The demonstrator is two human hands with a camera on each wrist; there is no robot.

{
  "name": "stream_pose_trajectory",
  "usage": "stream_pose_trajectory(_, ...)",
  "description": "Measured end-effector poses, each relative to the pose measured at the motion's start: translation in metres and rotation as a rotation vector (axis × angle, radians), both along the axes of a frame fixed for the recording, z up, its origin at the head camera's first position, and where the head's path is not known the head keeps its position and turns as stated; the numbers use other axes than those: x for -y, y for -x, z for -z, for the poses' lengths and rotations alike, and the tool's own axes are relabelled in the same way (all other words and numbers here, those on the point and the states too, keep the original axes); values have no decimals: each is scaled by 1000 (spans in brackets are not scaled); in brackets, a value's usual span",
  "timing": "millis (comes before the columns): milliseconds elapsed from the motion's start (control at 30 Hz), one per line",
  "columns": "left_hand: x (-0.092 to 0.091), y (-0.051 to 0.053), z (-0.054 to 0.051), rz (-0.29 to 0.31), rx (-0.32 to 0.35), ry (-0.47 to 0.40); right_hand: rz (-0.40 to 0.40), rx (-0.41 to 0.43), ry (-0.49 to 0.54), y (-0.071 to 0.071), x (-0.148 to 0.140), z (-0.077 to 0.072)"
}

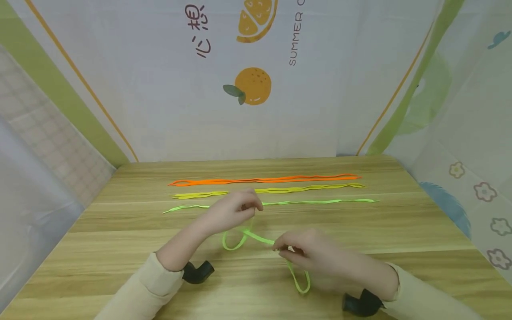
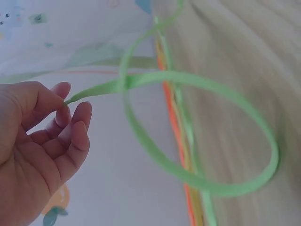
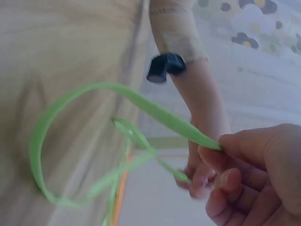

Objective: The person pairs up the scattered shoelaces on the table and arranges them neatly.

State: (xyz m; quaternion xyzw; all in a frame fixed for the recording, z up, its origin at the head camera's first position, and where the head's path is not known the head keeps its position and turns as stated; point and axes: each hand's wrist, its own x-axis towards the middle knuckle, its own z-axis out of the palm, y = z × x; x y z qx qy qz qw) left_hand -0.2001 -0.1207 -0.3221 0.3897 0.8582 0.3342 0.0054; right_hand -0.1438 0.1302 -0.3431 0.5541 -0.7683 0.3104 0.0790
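My left hand (image 1: 230,210) pinches one end of a bright green shoelace (image 1: 261,238) between thumb and fingertips, above the table. The lace hangs from there in a loop and crosses over itself, clearest in the left wrist view, where the loop (image 2: 230,190) is wide. Lower and to the right, my right hand (image 1: 310,250) pinches the same lace. A bend of it dangles below that hand. In the right wrist view the lace (image 3: 155,109) runs from the right thumb and fingers into a large curve, with the left hand (image 3: 200,181) behind.
Beyond the hands, a light green lace (image 1: 320,202), a yellow lace (image 1: 308,189) and an orange lace (image 1: 280,179) lie stretched across the wooden table (image 1: 120,231). A white printed cloth (image 1: 172,111) hangs behind. Black wrist mounts (image 1: 198,272) stick out near both sleeves.
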Motion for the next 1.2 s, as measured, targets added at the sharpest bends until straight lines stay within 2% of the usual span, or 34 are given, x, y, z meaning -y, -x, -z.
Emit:
stream_pose_trajectory(167,16,-4,-10,-62,-30,-61,29,-35,110,5,-15,-7)
stream_pose_trajectory(333,33,-8,-16,-146,-55,-123,72,-59,146,7,-31,-16)
stream_pose_trajectory(500,49,-11,-18,-177,-89,-176,105,-109,194,12,-46,-23)
stream_pose_trajectory(633,61,-11,-19,-176,-191,-204,160,-167,228,13,-58,-27)
stream_pose_trajectory(767,71,-12,-19,-178,-312,-222,225,-192,243,12,-68,-33)
stream_pose_trajectory(1000,80,-13,-20,-173,-479,-242,331,-214,232,8,-81,-43)
stream_pose_trajectory(1100,85,-15,-20,-213,-537,-237,367,-229,231,7,-87,-45)
stream_pose_trajectory(1200,93,-15,-20,-261,-557,-227,404,-227,251,7,-96,-46)
